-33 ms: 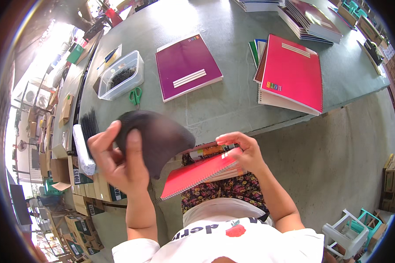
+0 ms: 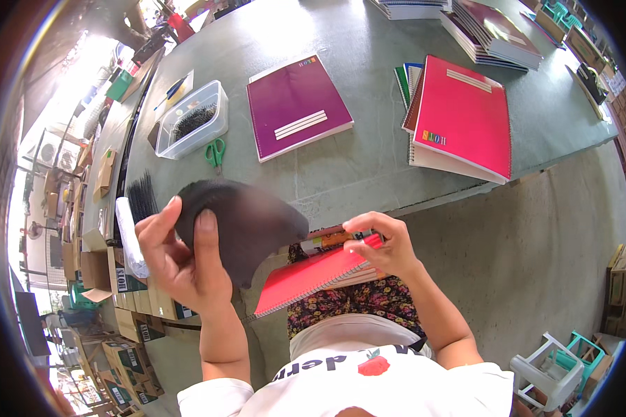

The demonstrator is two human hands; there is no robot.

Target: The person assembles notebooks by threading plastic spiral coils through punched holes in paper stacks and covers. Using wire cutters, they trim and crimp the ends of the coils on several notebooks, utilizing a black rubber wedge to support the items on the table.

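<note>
In the head view, the only one I have, my left hand [image 2: 188, 267] is left of centre, its grip pinching a black, curved, flexible-looking sheet [image 2: 247, 219] between the thumb in front and fingers behind; the sheet fills the middle of the frame, and part of it is blurred. My right hand [image 2: 391, 247], just right of centre, has its thumb and fingers curled by the red end of an orange-and-white printed cylinder [image 2: 320, 244]; I cannot tell whether that grip is pressed onto it. Below the cylinder, a red spiral-bound notebook [image 2: 313, 278] slants across the floral trousers [image 2: 355, 299], its wire edge towards the bottom of the frame. Beyond, on the grey-green surface [image 2: 368, 55], a purple spiral-bound notebook [image 2: 295, 104] lies at upper centre, with green-handled scissors [image 2: 214, 151] to its left and, near them, a clear plastic box [image 2: 196, 144] holding dark wiry pieces [image 2: 193, 121]. At left, a bundle of thin black strands [image 2: 141, 194] lies by a white roll [image 2: 131, 240]. At upper right I see a pinkish-red spiral-bound notebook [image 2: 462, 111] on top of others, and farther up, stacked maroon-covered notebooks [image 2: 497, 38]. A grey plastic stool [image 2: 556, 368] stands at lower right.
</note>
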